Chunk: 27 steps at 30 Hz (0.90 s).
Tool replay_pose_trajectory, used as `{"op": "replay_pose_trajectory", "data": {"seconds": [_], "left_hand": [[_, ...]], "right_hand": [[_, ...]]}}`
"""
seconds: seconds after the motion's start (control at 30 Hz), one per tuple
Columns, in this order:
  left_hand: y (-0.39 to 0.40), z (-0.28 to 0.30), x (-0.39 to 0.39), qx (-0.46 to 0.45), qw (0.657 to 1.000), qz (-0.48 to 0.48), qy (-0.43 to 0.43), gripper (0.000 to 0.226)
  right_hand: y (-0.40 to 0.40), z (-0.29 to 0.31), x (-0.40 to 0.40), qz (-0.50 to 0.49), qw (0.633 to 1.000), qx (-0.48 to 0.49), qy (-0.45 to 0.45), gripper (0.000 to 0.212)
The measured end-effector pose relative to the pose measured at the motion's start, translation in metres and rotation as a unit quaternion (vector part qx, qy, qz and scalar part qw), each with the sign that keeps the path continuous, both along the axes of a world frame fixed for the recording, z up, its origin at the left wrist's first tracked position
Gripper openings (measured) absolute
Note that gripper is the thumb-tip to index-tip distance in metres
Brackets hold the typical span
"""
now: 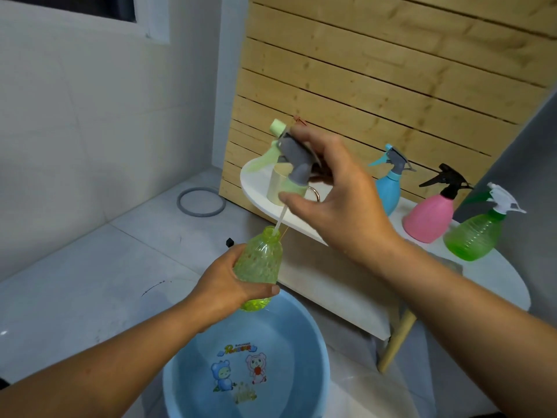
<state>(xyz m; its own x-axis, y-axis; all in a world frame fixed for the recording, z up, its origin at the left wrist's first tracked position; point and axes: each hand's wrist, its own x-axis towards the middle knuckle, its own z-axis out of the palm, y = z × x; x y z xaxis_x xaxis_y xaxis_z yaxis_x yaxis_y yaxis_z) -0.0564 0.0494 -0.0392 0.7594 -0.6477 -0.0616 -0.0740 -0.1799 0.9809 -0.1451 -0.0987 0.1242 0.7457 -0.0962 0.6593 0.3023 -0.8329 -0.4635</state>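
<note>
1. Spillage is your first risk. Your left hand [229, 279] curls fingers and thumb round the belly of the green bottle [259, 257], held tilted just above the blue basin [196, 357] below that hand. Squeeze the thin wall or tip it further and any contents leave the open neck.
2. The bottle is translucent lime green with a beaded surface, and its bare neck points up toward your right hand.
3. The dip tube [280, 217] is thin and has only its lower end in the mouth. A slanted push could kink it or flick it out.
4. Your right hand [337, 203], above and right of the left, pinches the grey-and-green spray head [294, 158] at its collar. A loose pinch would drop it.
5. Past your right hand, three spray bottles stand on the white counter [482, 276], and a wide forearm swing could topple them.
</note>
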Motion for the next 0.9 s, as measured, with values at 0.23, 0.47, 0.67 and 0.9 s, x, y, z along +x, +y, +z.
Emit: {"op": "replay_pose_trajectory", "data": {"seconds": [0.23, 0.47, 0.67, 0.9], "left_hand": [[-0.006, -0.002, -0.002, -0.003, 1.000, 0.003, -0.014, 0.071], [-0.007, -0.003, -0.008, -0.008, 1.000, -0.013, -0.026, 0.076], [-0.006, -0.004, -0.005, -0.006, 1.000, -0.016, -0.020, 0.074], [-0.008, -0.005, -0.002, -0.001, 1.000, -0.018, -0.018, 0.075]], "right_hand": [[0.004, -0.041, -0.004, 0.014, 0.994, 0.049, 0.101, 0.080], [-0.008, -0.059, -0.003, 0.037, 0.976, 0.162, 0.138, 0.065], [-0.023, -0.062, -0.004, 0.079, 0.948, 0.260, 0.169, 0.041], [-0.030, -0.059, -0.001, 0.092, 0.937, 0.259, 0.214, 0.041]]}}
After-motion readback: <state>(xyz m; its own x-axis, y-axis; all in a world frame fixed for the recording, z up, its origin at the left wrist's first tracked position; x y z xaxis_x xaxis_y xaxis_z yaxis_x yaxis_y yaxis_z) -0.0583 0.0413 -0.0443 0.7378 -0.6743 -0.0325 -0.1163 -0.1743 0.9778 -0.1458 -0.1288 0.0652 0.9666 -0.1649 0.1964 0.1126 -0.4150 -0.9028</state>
